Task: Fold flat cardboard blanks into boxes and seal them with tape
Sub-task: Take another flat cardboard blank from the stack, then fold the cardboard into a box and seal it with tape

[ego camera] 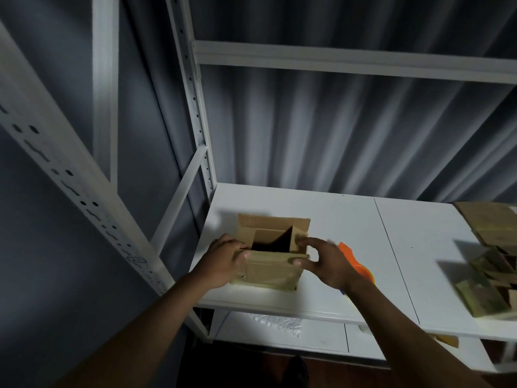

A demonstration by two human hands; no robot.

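Observation:
A small brown cardboard box (pixel 270 271) stands on the white shelf (pixel 349 228) near its left end, open at the top with its far flap raised. Tape wraps its near side and bottom edge. My left hand (pixel 223 260) grips the box's left near corner, thumb on the top rim. My right hand (pixel 326 264) is at the right side, thumb and forefinger curled around the right near corner. An orange tape dispenser (pixel 356 266) lies on the shelf, mostly hidden behind my right wrist.
Several flat taped cardboard blanks (pixel 486 278) are piled at the shelf's right end. White perforated uprights (pixel 195 113) stand at the left and a crossbeam (pixel 349 61) runs above. A lower shelf (pixel 279 329) sits beneath. A grey curtain hangs behind.

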